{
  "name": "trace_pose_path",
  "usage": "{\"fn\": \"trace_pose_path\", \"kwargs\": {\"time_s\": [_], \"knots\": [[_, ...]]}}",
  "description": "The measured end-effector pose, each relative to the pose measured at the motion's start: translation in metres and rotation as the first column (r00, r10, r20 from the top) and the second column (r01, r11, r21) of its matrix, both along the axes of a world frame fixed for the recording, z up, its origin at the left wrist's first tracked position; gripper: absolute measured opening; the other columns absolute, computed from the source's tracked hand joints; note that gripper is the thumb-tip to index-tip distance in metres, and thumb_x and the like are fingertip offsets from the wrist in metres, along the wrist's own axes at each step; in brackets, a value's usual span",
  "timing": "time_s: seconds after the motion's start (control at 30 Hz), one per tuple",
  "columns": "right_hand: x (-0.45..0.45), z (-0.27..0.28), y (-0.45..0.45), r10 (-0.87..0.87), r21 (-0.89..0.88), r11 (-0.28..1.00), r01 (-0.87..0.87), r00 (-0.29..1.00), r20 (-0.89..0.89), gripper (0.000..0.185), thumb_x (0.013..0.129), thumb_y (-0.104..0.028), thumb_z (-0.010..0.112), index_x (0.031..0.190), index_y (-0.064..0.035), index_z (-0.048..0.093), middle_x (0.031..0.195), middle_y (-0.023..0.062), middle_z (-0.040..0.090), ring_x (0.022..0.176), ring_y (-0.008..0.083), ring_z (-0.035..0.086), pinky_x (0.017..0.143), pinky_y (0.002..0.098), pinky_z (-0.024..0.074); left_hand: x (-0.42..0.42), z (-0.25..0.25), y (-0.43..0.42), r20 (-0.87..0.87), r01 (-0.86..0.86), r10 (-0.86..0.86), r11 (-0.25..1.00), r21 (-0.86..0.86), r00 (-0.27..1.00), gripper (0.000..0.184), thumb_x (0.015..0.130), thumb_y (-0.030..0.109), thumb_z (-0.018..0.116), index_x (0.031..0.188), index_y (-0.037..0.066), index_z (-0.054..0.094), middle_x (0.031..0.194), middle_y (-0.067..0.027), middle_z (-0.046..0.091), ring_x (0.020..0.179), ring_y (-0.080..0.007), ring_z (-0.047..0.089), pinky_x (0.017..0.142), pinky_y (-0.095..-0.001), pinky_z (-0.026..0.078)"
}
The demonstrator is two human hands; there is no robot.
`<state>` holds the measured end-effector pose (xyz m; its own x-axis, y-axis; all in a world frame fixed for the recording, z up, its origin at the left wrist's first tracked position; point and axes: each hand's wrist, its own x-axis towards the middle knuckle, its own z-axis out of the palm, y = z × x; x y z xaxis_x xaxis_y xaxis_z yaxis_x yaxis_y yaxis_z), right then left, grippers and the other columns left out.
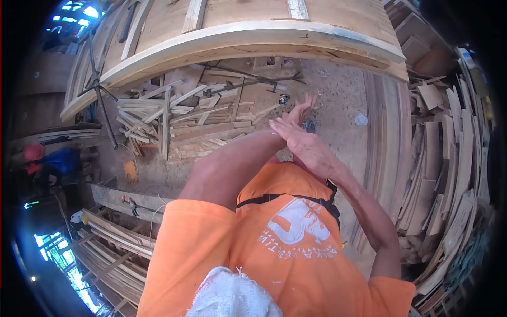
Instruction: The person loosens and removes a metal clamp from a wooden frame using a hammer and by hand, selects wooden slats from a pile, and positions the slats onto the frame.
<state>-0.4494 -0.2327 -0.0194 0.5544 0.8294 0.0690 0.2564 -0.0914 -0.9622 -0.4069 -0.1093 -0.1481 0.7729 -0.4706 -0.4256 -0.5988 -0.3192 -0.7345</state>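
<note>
My left hand reaches forward in front of my waist, with its fingers stretched out and nothing seen in them. Across the left wrist lies my right hand, its fingers extended and touching the skin there. The two forearms cross above the floor. Ahead of both hands stands a large wooden panel with a pale wooden beam along its near edge. A pile of wood offcuts lies on the ground left of my hands.
A metal bar clamp hangs at the panel's left end. Long planks lie to the right, beside leaning boards. Stacked timber is at lower left. Another person in blue is at far left. A white cloth hangs below me.
</note>
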Motion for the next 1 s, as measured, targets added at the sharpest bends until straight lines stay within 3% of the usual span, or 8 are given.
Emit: {"fn": "trace_pose_path", "kwargs": {"time_s": [0.37, 0.47, 0.53, 0.73, 0.8, 0.87, 0.97, 1.0], "knots": [[0.007, 0.012, 0.008, 0.004, 0.111, 0.994, 0.006, 0.996, -0.092, 0.063, 0.112, -0.036, 0.032, 0.148, 0.0112, 0.052, 0.161, 0.0267, 0.046, 0.154, 0.0392, 0.038, 0.128, 0.0432, 0.0245, 0.023, 0.008, 0.011, -0.091, -0.137, 0.124, 0.980, -0.145, 0.988, 0.053, 0.100, 0.036, 0.063, 0.144, 0.007, 0.058, 0.140, -0.0203, 0.062, 0.134, -0.0365, 0.054, 0.112, -0.0538, 0.041], [0.015, 0.027, 0.016, 0.212, 0.361, 0.932, -0.024, 0.845, -0.490, 0.073, 0.113, -0.049, 0.026, 0.153, 0.0094, 0.047, 0.162, 0.0254, 0.043, 0.157, 0.0361, 0.033, 0.131, 0.0440, 0.0178, 0.019, 0.005, 0.018, -0.109, -0.161, 0.143, 0.971, -0.175, 0.984, 0.053, 0.099, 0.036, 0.064, 0.143, 0.007, 0.059, 0.139, -0.0207, 0.063, 0.132, -0.0366, 0.056, 0.111, -0.0531, 0.042], [0.029, 0.039, 0.020, 0.384, 0.662, 0.658, 0.360, 0.595, -0.706, 0.094, 0.107, -0.071, 0.022, 0.162, 0.0048, 0.031, 0.170, 0.0236, 0.030, 0.161, 0.0377, 0.021, 0.132, 0.0487, 0.0135, 0.025, 0.002, 0.014, -0.115, -0.185, 0.163, 0.960, -0.211, 0.980, 0.053, 0.099, 0.037, 0.065, 0.142, 0.006, 0.060, 0.138, -0.0210, 0.064, 0.131, -0.0366, 0.058, 0.111, -0.0527, 0.043], [0.034, 0.002, 0.039, 0.621, 0.701, 0.528, 0.480, 0.345, -0.704, 0.082, 0.110, -0.060, 0.034, 0.163, 0.0024, 0.029, 0.166, 0.0286, 0.033, 0.156, 0.0434, 0.030, 0.130, 0.0514, 0.0218, 0.014, -0.053, 0.058, -0.317, -0.355, 0.214, 0.788, -0.503, 0.924, 0.053, 0.097, 0.038, 0.068, 0.139, 0.006, 0.061, 0.135, -0.0217, 0.067, 0.127, -0.0367, 0.062, 0.109, -0.0515, 0.046], [0.035, -0.046, 0.038, 0.427, 0.627, 0.776, 0.072, 0.672, -0.605, 0.075, 0.110, -0.054, 0.038, 0.166, -0.0054, 0.026, 0.155, 0.0314, 0.048, 0.133, 0.0443, 0.058, 0.120, 0.0509, 0.0393, 0.018, -0.087, 0.052, -0.461, -0.394, 0.098, 0.691, -0.606, 0.882, 0.053, 0.097, 0.039, 0.069, 0.138, 0.006, 0.062, 0.134, -0.0220, 0.067, 0.126, -0.0368, 0.063, 0.108, -0.0511, 0.048], [0.037, 0.039, 0.011, 0.340, 0.494, 0.841, 0.221, 0.494, -0.800, 0.109, 0.098, -0.083, 0.029, 0.168, -0.0014, 0.011, 0.133, 0.0305, 0.067, 0.081, 0.0368, 0.077, 0.089, 0.0441, 0.0592, 0.013, -0.139, 0.052, -0.607, -0.437, -0.005, 0.688, -0.579, 0.795, 0.053, 0.097, 0.039, 0.070, 0.137, 0.005, 0.063, 0.132, -0.0223, 0.068, 0.124, -0.0368, 0.065, 0.107, -0.0507, 0.049], [0.035, 0.027, -0.054, 0.128, 0.475, 0.775, 0.417, 0.632, -0.764, 0.109, 0.097, -0.087, 0.022, 0.166, -0.0025, 0.022, 0.120, 0.0264, 0.073, 0.083, 0.0301, 0.076, 0.075, 0.0451, 0.0611, -0.001, -0.238, 0.094, -0.779, -0.387, -0.051, 0.846, -0.365, 0.625, 0.054, 0.096, 0.040, 0.071, 0.136, 0.005, 0.064, 0.131, -0.0226, 0.070, 0.123, -0.0369, 0.067, 0.106, -0.0501, 0.050], [0.026, 0.017, -0.081, -0.008, 0.407, 0.711, 0.573, 0.586, -0.810, 0.105, 0.098, -0.085, 0.022, 0.163, -0.0025, 0.029, 0.118, 0.0240, 0.074, 0.081, 0.0290, 0.075, 0.075, 0.0437, 0.0601, -0.021, -0.183, 0.090, -0.789, -0.499, 0.009, 0.780, -0.379, 0.614, 0.046, 0.095, 0.036, 0.072, 0.125, 0.001, 0.068, 0.111, -0.0231, 0.076, 0.105, -0.0426, 0.073, 0.093, -0.0553, 0.056]]}}
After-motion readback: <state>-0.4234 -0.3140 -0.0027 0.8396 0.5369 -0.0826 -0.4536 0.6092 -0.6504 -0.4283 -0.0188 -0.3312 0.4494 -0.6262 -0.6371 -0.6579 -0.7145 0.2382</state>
